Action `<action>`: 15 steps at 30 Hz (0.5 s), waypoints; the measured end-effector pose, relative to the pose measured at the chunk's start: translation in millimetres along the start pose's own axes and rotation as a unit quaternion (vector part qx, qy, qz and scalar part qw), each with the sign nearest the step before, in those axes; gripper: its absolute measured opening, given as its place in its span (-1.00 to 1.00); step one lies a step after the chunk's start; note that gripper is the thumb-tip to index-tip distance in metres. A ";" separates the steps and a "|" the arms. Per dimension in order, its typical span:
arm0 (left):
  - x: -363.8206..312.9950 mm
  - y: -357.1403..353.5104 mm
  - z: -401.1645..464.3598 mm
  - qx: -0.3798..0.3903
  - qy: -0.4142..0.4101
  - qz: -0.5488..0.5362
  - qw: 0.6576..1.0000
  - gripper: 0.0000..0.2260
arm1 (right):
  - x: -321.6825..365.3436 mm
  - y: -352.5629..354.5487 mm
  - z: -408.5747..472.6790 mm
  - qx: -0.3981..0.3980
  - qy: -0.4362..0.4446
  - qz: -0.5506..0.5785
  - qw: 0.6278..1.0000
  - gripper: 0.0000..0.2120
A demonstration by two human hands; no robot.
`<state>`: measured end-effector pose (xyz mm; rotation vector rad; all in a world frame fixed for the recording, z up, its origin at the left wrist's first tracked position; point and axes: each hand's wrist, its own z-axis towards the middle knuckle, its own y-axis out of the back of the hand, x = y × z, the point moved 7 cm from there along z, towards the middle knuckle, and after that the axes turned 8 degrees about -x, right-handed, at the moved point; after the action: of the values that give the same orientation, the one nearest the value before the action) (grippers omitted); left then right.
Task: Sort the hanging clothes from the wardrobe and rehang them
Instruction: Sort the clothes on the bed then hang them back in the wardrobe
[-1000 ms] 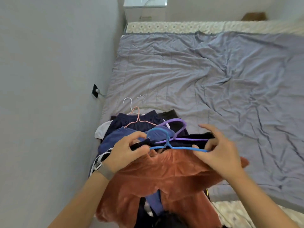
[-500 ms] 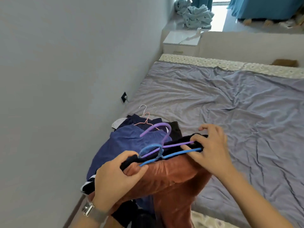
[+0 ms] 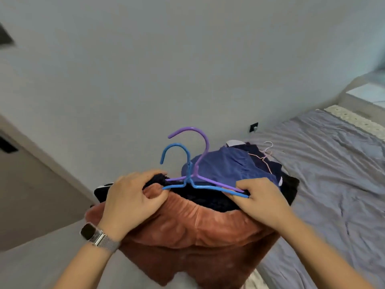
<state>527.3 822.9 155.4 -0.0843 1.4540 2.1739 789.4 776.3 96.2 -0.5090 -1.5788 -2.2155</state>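
Observation:
I hold up a bundle of clothes on two hangers. A blue hanger (image 3: pixel 188 180) and a purple hanger (image 3: pixel 203 155) stand upright with hooks pointing left. A rust-brown fleece garment (image 3: pixel 198 232) hangs from them, with a dark navy garment (image 3: pixel 208 198) behind it. My left hand (image 3: pixel 131 199) grips the left ends of the hangers and the cloth. My right hand (image 3: pixel 260 199) grips the right ends. More clothes lie on the bed beyond: a blue garment (image 3: pixel 227 165) and dark ones with a pink hanger (image 3: pixel 263 159).
A grey-purple bed cover (image 3: pixel 333 174) fills the right side. The grey wall (image 3: pixel 166 69) stands straight ahead, with a socket (image 3: pixel 254 127) low on it. A pale nightstand (image 3: pixel 364 97) sits at the far right. A beige panel (image 3: pixel 31 195) is at the left.
The bundle has risen off the bed and the hanger hooks now stand upright. My view has swung left toward the wall. Both hands keep their grip on the hanger ends.

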 end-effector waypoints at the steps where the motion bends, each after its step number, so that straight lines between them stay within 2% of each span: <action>1: 10.6 17.2 -20.8 -0.003 0.017 0.009 1.000 -0.58 | 17.8 -4.2 -4.8 0.007 0.018 0.000 1.000 -0.55; 5: 48.7 93.1 -131.9 -0.042 0.111 0.035 0.992 -0.61 | 103.0 -23.2 -39.6 0.032 0.137 -0.028 0.990 -0.57; 8: 77.7 152.8 -234.6 -0.069 0.200 0.050 0.976 -0.62 | 186.4 -38.6 -82.3 0.051 0.253 -0.033 0.966 -0.53; 13: 98.9 264.5 -398.4 -0.143 0.353 0.122 0.916 -0.60 | 334.8 -57.1 -167.3 0.104 0.416 0.025 0.903 -0.46; 15: 93.1 305.9 -441.7 -0.189 0.392 0.149 0.888 -0.59 | 382.7 -56.3 -195.1 0.120 0.452 0.081 0.880 -0.52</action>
<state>208.4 382.5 196.8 -1.0482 1.4536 2.8319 415.4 573.9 179.1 0.4189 -1.1801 -1.6712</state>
